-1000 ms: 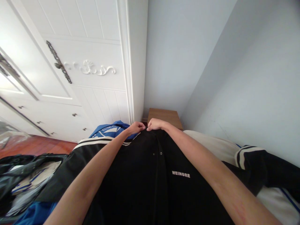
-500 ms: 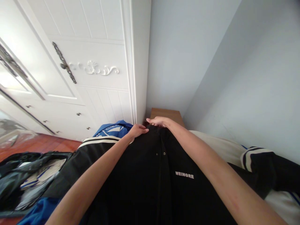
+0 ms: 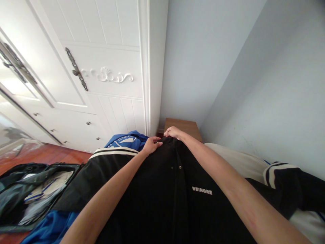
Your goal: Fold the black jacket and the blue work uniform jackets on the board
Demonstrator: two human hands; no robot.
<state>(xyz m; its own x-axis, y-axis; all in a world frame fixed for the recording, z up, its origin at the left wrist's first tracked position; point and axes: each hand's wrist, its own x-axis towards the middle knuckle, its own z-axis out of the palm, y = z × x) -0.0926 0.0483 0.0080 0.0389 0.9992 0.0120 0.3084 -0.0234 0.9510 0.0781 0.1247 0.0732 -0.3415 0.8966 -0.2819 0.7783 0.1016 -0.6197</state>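
Note:
A black jacket point(image 3: 152, 200) with striped cream trim on its sleeve ends and the lettering WEINGRE on its chest lies spread out in front of me. At its far edge, near the collar, my left hand point(image 3: 151, 145) grips the black cloth between thumb and fingers. Just to the right, my right hand point(image 3: 173, 133) is closed on the same edge, its fingertips partly hidden. A snap button shows below the hands. Blue clothing point(image 3: 130, 139) with white print lies beyond the left sleeve.
A white wardrobe point(image 3: 114, 57) stands at the left and ahead. Behind my hands is a small wooden cabinet point(image 3: 184, 126) by the grey wall. An open suitcase point(image 3: 38, 193) with clothes lies on the reddish floor at lower left. Pale bedding point(image 3: 233, 157) lies at right.
My right hand's thumb, stretched out before, is now drawn in against the fingers at the collar edge. The whole view has shifted slightly, with the jacket lying much as before.

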